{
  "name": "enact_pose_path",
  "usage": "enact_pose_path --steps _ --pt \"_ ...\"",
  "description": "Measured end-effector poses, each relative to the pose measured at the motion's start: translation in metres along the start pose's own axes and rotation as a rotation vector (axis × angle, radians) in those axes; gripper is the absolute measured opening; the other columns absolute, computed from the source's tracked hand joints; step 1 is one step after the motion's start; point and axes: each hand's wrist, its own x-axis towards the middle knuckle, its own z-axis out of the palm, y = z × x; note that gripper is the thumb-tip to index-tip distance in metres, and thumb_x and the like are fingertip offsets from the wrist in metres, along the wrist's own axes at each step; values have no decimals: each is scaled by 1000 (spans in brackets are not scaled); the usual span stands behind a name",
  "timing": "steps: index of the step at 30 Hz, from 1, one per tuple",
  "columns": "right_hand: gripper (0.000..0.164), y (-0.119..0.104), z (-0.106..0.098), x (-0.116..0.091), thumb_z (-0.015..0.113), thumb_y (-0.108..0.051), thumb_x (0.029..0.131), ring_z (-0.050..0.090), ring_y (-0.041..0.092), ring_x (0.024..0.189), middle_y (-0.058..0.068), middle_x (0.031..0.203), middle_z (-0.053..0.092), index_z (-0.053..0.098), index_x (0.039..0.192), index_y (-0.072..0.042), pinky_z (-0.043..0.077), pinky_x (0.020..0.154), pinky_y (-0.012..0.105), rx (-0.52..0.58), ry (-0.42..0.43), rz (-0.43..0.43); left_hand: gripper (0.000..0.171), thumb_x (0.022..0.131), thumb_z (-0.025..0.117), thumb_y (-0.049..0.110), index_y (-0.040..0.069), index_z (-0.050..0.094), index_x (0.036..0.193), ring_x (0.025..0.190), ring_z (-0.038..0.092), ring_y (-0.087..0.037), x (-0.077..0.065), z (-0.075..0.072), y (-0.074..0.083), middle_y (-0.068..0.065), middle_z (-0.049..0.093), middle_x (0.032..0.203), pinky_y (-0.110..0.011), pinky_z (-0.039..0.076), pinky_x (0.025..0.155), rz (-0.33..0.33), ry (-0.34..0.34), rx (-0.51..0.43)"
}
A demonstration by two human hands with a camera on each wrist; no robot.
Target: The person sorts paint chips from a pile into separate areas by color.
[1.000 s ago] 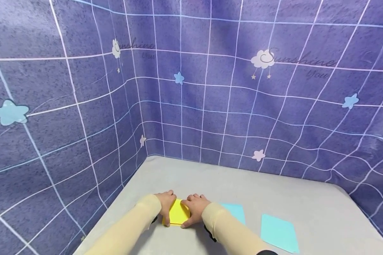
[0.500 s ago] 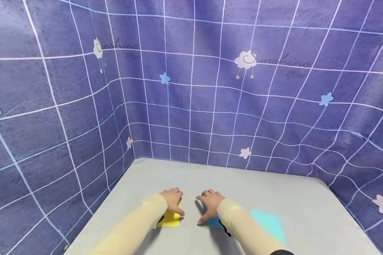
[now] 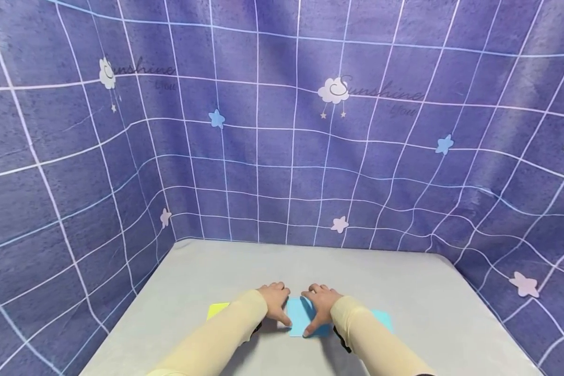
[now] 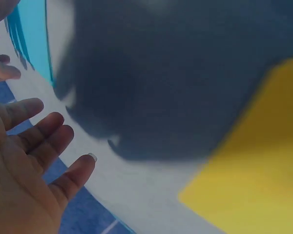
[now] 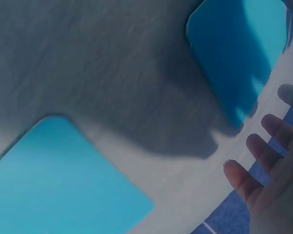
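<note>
A blue square sheet [image 3: 298, 313] lies flat on the table between my two hands. My left hand [image 3: 273, 302] hovers at its left edge, fingers spread and loosely bent, holding nothing in the left wrist view. Over the right part of the same sheet is my right hand [image 3: 323, 304], its fingers spread and the thumb stretched across the blue. Whether that thumb touches the sheet I cannot tell. A yellow square piece [image 3: 218, 309] lies to the left, partly behind my left sleeve. Another light blue square [image 5: 63, 180] lies to the right, mostly hidden by my right sleeve in the head view.
The table is covered with a pale grey cloth [image 3: 235, 266]. A purple curtain [image 3: 263, 183] with a printed grid, stars and clouds hangs behind it and along both sides.
Both hands have left the yellow piece and moved right to the blue sheet, the right hand first and the left after it. The head view has turned to the right.
</note>
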Motion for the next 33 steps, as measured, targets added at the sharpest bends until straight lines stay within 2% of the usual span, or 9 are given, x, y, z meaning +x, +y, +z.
enact_pose_path --steps 3,6,10,13,17,23,29,33 --pt "109 1 3 -3 90 -69 61 51 32 128 11 142 52 54 148 -13 44 106 52 2 -9 17 90 73 84 64 9 60 140 125 56 -23 10 3 6 -8 59 132 -42 46 105 26 4 21" --pt "109 1 7 -6 90 -67 62 52 32 127 12 140 53 54 148 -11 44 105 54 4 -14 11 96 68 85 69 10 60 140 118 58 -20 20 12 11 -4 60 124 -39 49 102 54 -4 43" --pt "106 -1 8 -12 91 -63 63 54 31 122 11 133 57 55 147 -11 44 103 56 16 -13 -3 98 64 88 70 12 61 138 109 58 -17 28 27 15 -2 60 115 -37 50 98 70 -18 51" --pt "100 -3 5 -14 92 -60 64 56 30 117 9 128 59 56 145 -13 45 101 56 33 0 -8 97 62 91 68 13 62 136 103 57 -16 32 32 16 0 58 110 -38 50 96 67 -12 56" --pt "96 -3 -4 -17 94 -56 64 57 29 113 9 124 60 59 142 -12 46 97 54 49 40 -20 96 61 93 64 13 61 136 103 57 -16 37 31 15 0 58 110 -43 49 97 77 11 52" --pt "100 2 -8 -21 95 -58 61 55 26 107 7 118 57 59 142 -12 44 92 50 24 95 -26 98 62 94 62 14 59 139 106 57 -16 43 26 18 0 59 114 -44 49 99 92 18 12" --pt "103 8 -5 -24 93 -61 61 49 23 103 6 118 50 58 144 -12 38 87 46 37 103 -21 101 61 95 60 15 56 143 107 55 -16 40 25 24 0 58 116 -42 48 100 96 29 -2" --pt "106 10 -2 -26 93 -63 60 49 23 104 7 121 49 56 145 -13 38 87 46 39 110 -10 96 64 96 56 12 57 140 103 53 -16 37 21 27 -1 55 114 -39 50 95 111 62 -37"
